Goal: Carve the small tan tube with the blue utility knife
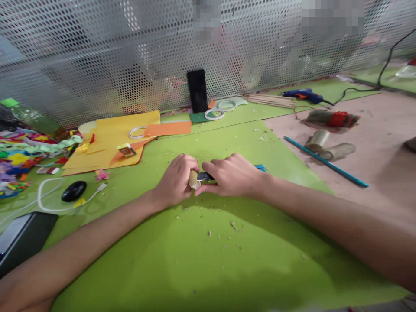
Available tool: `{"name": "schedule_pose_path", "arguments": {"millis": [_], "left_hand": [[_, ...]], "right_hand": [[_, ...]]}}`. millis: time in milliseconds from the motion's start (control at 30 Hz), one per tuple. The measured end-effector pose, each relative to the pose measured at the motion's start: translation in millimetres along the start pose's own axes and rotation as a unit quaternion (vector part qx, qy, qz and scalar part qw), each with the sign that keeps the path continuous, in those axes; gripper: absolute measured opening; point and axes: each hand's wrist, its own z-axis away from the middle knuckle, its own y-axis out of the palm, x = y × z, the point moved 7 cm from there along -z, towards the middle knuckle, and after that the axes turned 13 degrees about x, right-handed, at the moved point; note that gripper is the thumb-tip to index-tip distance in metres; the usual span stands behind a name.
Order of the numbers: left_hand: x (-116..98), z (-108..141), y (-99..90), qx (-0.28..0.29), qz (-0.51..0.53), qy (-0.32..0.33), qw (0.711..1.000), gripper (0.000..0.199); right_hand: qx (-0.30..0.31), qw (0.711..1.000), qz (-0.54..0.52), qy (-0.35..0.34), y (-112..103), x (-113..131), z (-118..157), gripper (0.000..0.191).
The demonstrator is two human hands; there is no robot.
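Near the middle of the green mat, my left hand [178, 180] is closed round a short tan piece [193, 178], whose rounded end shows between the fingers. My right hand [227, 175] grips a knife with a dark blade [204, 176]; part of a blue handle [260, 167] shows behind the wrist. The blade reaches the tan piece, and my right thumb lies just below it. Pale shavings [233, 225] are scattered on the mat round both hands.
Yellow paper, an orange strip and a small box [126, 150] lie at the left, near a black mouse [74, 191]. A phone [197, 91] leans on the mesh. Tubes [338, 151], a blue stick [328, 164] and a glue gun [303, 95] are at the right.
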Motion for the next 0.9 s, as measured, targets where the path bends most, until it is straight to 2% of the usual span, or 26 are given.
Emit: {"name": "schedule_pose_path", "arguments": {"millis": [667, 900], "left_hand": [[3.7, 1.8, 0.2, -0.001, -0.054, -0.023, 0.998, 0.040], [4.5, 2.5, -0.9, -0.014, -0.066, -0.040, 0.997, 0.037]], "right_hand": [[0.014, 1.000, 0.013, 0.017, 7.5, 0.4, -2.3, 0.072], [0.029, 0.999, -0.007, 0.023, 6.0, -2.6, -2.5, 0.079]]}}
